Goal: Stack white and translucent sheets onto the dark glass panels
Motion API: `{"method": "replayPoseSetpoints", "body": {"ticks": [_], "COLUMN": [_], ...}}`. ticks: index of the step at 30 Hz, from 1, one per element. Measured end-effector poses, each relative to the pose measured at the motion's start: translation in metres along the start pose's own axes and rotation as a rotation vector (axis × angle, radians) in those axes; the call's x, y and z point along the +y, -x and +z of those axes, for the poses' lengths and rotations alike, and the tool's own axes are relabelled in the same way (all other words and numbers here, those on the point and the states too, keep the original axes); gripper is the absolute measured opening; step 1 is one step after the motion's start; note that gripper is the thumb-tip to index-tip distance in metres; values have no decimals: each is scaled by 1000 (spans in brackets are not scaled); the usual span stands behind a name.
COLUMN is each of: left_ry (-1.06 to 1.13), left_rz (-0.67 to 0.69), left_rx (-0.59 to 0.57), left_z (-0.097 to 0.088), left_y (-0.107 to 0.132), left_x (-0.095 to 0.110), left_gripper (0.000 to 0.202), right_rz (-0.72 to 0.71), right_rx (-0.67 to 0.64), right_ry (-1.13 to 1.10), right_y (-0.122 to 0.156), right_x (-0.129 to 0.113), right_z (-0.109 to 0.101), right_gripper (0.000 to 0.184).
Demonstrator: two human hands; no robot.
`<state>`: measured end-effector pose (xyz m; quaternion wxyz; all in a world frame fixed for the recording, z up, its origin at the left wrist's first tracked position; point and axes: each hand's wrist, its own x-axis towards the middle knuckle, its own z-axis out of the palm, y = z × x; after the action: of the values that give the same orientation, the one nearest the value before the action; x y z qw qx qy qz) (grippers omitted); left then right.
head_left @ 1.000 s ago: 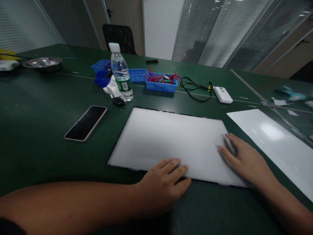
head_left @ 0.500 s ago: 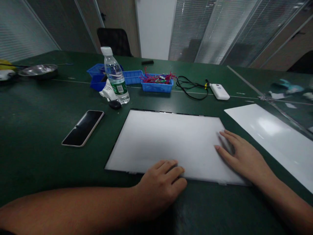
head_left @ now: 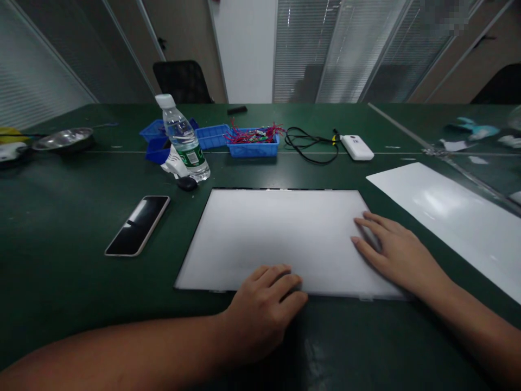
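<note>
A flat white rectangular panel (head_left: 260, 239) with thin dark edges lies on the green table in front of me. Resting on its front edge is my left hand (head_left: 264, 309), palm down, with its fingers slightly bent and the thumb apart; nothing shows in its grasp. My right hand (head_left: 394, 252) is spread over the panel's right side, fingertips on or just above the white surface. To the right lies a separate glossy white sheet (head_left: 451, 217), partly beyond the right forearm.
On the left are a phone (head_left: 138, 225), a water bottle (head_left: 185, 138), a black mouse-like object (head_left: 187, 183) and a metal dish (head_left: 65, 140). Behind the panel stand a blue tray (head_left: 253, 150) of red wires, a black cable (head_left: 305, 146) and a white power bank-like box (head_left: 357, 147).
The view has tilted and shifted slightly, so everything sits a little differently in the picture. Both hands keep nearly the same places on the panel.
</note>
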<state>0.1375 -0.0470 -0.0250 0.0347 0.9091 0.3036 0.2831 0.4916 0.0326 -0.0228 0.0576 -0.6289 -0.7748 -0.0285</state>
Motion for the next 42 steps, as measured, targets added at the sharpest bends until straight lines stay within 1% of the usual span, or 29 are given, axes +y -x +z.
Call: {"method": "replayPoseSetpoints", "body": {"ticks": [5,10,11,14,17,22,25,28,30,32,33,34,35,37,39,40,42], "left_ry": [23,18,14,7,23,45,64,112,105,9,-65,-116,-141,-118,-110,-105,-82], "left_rz": [-12,-54,-63,-72,-78,-32,-4,13,24,11,-44,-131,-246,-560,-667,-710,-781], "left_rx": [16,36,44,62,54,46,37,83,145,209,237,268,303,349,368,388,407], "left_z": [2,4,4,5,8,9,8,4,-6,-24,-35,-46,-57,-72,-77,-76,-68], "left_y": [-2,-8,-10,-14,-15,-19,-24,-28,-27,-20,-16,-11,-5,4,10,12,12], "left_x": [1,0,-1,-4,-9,-15,-14,-11,-15,-31,-44,-59,-75,-107,-133,-143,-155], "left_gripper": [27,15,15,24,23,23,27,30,30,29,30,36,44,52,55,56,57], "right_rz": [23,17,16,23,27,18,15,7,6,0,-4,-10,-15,-8,14,26,46], "right_rx": [-4,-7,-7,-8,-11,-13,6,19,9,1,1,3,7,16,25,31,49], "right_ry": [-8,2,7,28,49,70,66,64,63,57,56,56,56,49,25,8,-23], "right_y": [-1,0,1,3,6,9,10,10,9,9,9,9,8,7,5,3,0], "right_x": [-4,-7,-9,-14,-19,-24,-23,-23,-22,-22,-22,-21,-20,-17,-13,-10,-6], "right_z": [-2,-2,-2,-2,-2,-3,-4,-5,-7,-9,-11,-14,-16,-22,-27,-29,-31], "right_gripper": [71,70,71,70,69,70,69,68,67,66,64,63,60,57,57,58,61]}}
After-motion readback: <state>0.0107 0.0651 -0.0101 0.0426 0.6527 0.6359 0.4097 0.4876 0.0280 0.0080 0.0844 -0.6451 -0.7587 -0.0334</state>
